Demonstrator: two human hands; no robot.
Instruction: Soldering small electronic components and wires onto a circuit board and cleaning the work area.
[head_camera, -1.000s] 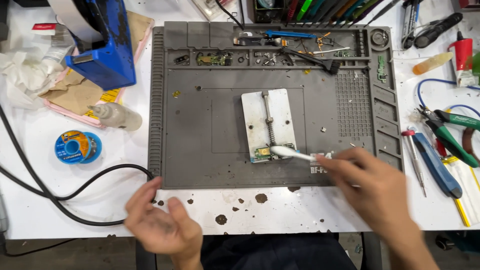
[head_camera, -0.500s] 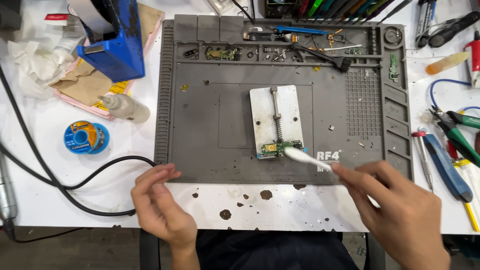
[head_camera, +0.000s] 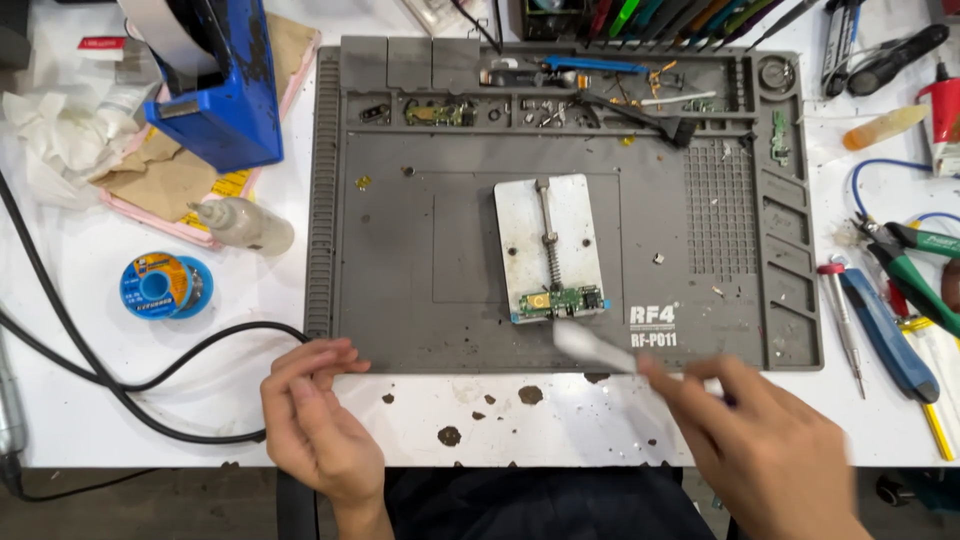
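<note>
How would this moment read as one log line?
right hand: holds white brush near circuit board | left hand: empty, at grey mat edge

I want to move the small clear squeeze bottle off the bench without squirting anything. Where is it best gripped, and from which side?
Grip the squeeze bottle lightly across its wider body, toward the base end, coming down from above. It lies on its side on the white bench, nozzle pointing left toward the pink pad, just left of the grey work mat. The round body sits free on top, while the thin nozzle gives little hold.

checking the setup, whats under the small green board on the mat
A white metal holder plate lies under the green board, itself on the grey mat. The board's underside is hidden.
</note>
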